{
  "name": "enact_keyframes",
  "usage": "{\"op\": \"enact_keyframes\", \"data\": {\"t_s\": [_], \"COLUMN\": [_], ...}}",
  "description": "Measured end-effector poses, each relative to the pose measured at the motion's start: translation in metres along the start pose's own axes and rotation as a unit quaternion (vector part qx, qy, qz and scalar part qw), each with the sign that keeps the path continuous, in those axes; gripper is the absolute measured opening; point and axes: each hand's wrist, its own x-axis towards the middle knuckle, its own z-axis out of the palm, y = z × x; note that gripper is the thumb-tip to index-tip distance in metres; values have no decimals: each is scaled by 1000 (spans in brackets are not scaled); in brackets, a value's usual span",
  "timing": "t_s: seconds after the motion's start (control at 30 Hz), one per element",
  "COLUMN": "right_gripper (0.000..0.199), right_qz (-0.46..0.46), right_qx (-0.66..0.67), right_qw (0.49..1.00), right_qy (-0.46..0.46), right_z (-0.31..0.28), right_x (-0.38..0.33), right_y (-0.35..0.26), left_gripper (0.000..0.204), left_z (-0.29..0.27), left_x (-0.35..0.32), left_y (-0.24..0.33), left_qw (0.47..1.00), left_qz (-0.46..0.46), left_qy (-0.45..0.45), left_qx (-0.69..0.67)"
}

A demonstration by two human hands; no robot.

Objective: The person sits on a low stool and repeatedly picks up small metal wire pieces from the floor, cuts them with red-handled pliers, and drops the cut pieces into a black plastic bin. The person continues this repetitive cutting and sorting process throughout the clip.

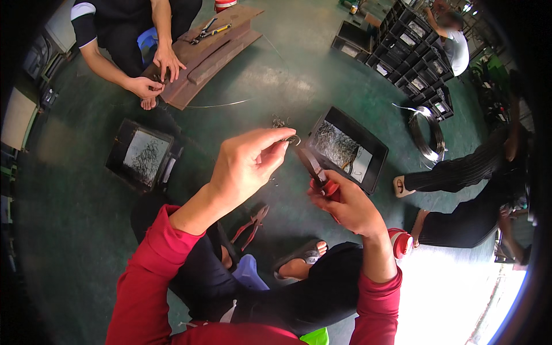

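Note:
Between the thumb and forefinger of my left hand (238, 164) is a small curved piece of metal wire (295, 140), raised above the floor. My right hand (352, 206) is wrapped around the red handles of a cutting tool (312, 165), perhaps snips. Its dark jaws point up toward the wire piece, a short way apart from it. Beyond the tool stands a black bin (375, 171) with many small metal pieces and a white sheet inside. A little heap of metal bits (279, 122) lies on the floor past my left fingertips.
Red-handled pliers (251, 227) lie near my feet. Another black bin (117, 156) holds metal pieces at left. A co-worker's hands (165, 60) work on a rusty steel beam (221, 57). Black crates (409, 54) and a wire coil (437, 138) stand at far right; people are at right.

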Motion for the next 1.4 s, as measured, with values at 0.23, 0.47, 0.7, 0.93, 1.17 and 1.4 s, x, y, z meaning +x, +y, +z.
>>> {"op": "enact_keyframes", "data": {"t_s": [0.23,0.47,0.7,0.93,1.17,1.4], "right_gripper": [27,25,23,26,26,19], "right_qz": [4,-1,2,16,12,-2], "right_qx": [13,21,19,12,23,-47], "right_qw": [1000,1000,1000,1000,1000,997], "right_qy": [-8,-10,-2,-6,-1,53], "right_z": [-1,0,2,1,4,8], "right_x": [-2,-2,-4,-5,-5,-1], "right_y": [3,-2,-5,-8,-2,0], "left_gripper": [24,20,21,20,22,26], "left_z": [2,-2,-6,-4,-5,-5], "left_x": [0,2,4,5,5,2], "left_y": [-1,1,-1,-3,-4,0], "left_qw": [999,939,923,928,924,906], "left_qz": [-21,-250,-264,-243,-238,-259], "left_qy": [-15,-104,-135,-136,-167,-219], "left_qx": [-43,-211,-244,-246,-247,-253]}}
